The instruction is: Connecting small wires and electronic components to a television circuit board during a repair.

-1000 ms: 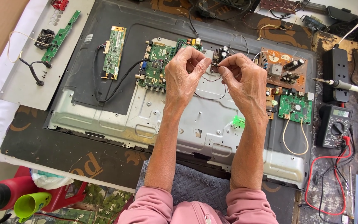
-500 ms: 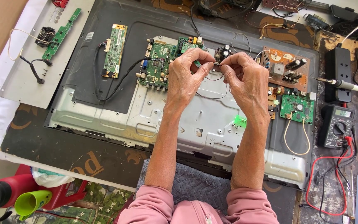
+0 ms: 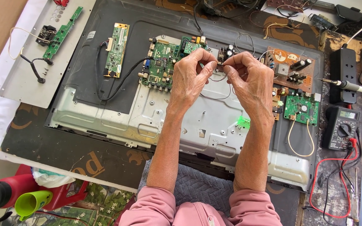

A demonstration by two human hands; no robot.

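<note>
Left hand: point(image 3: 191, 77) raised over the middle of the panel, thumb and forefinger pinched on the end of a thin wire point(image 3: 214, 78); grip narrow, holding the wire.
Right hand: point(image 3: 252, 79) just beside the left, fingertips nearly touching it, pinched on the other end of the same wire; grip narrow.
Wire: thin and dark, held between the 2 hands above the metal back point(image 3: 156, 113), sagging in a loop below the fingers, near the small capacitor board point(image 3: 226, 53).
Step in hand: seemingly the fine work of joining or twisting wire ends; the exact contact point is hidden by the fingers.
Next move calls for: steady pinches, small rolling motions, no tug on the loop.
Left of hands: green main board point(image 3: 162, 62), and farther left a narrow board point(image 3: 117, 50).
Right of hands: brown power board point(image 3: 292, 69), small green board point(image 3: 301, 109).
Far right on desk: soldering iron point(image 3: 348, 86), multimeter point(image 3: 341, 127).
</note>
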